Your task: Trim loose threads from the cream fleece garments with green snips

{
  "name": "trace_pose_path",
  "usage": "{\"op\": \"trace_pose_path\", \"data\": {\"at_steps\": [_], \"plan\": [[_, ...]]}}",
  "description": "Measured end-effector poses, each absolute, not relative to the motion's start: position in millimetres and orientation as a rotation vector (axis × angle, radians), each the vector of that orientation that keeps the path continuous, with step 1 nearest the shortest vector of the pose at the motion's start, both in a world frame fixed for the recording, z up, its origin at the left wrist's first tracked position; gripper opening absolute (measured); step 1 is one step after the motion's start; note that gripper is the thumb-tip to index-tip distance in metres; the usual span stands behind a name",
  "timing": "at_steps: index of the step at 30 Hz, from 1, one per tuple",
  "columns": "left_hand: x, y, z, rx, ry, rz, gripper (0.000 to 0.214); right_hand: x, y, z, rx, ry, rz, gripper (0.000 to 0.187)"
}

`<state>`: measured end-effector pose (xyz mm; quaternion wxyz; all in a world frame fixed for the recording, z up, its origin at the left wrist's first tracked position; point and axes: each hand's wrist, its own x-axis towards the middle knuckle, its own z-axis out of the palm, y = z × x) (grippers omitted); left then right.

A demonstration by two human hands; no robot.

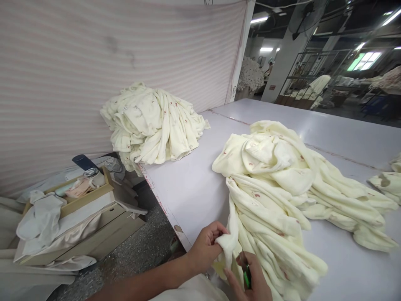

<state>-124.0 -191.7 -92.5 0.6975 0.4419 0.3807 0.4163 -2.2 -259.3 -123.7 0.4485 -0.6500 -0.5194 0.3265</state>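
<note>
My left hand pinches the edge of a pale cream garment of soft cloth with small reddish prints. The cloth hangs bunched over the table's near side. Just right of it, my right hand is closed around small thread snips with green and dark parts. Their tip lies against the cloth below my left fingers, and part of them is hidden in the palm. More of the same cream fabric is heaped on the table beyond both hands.
A large pile of cream garments sits at the table's far left corner, by a striped curtain. More cloth lies at the right edge of the white table. On my left stands a cabinet with an open box.
</note>
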Motion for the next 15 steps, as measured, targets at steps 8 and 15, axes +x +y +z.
{"op": "trace_pose_path", "data": {"at_steps": [8,15], "plan": [[-137,-174,-88,0.946,0.868,0.607,0.037,27,-233,-119,-1.625,-1.054,0.892,0.035],[-133,-176,-93,0.818,0.878,0.593,0.045,27,-257,-115,-1.775,-1.039,0.834,0.051]]}}
